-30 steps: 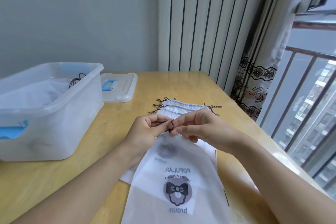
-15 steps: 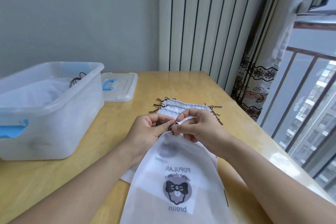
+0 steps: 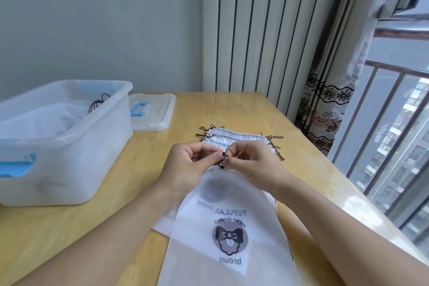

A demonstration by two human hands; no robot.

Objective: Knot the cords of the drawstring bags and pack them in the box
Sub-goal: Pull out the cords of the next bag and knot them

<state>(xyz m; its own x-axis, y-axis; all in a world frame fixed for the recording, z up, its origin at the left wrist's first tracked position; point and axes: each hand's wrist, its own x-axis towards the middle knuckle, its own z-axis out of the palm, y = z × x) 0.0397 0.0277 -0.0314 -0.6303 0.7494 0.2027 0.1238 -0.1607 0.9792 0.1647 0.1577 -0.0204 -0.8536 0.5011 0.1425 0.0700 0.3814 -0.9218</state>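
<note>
A white drawstring bag (image 3: 222, 227) with a bow-and-bear print lies in front of me, its top lifted between my hands. My left hand (image 3: 188, 169) pinches the dark brown cord (image 3: 221, 160) with thumb and fingers. My right hand (image 3: 253, 162) pinches the same cord from the other side, fingertips nearly touching the left thumb. Behind the hands lies a stack of white bags (image 3: 236, 137) with loose brown cord ends at both sides. The translucent plastic box (image 3: 69, 146) stands at the left and holds white bags with a cord loop on top.
The box lid (image 3: 153, 111) with a blue handle lies flat behind the box on the wooden table (image 3: 139, 193). The table's right edge runs along a railed window. A striped curtain hangs beyond the far edge.
Both hands have stayed at the bag's top and kept working the cord. The right hand's fingers have curled in closer to the left thumb. The bag shifted slightly.
</note>
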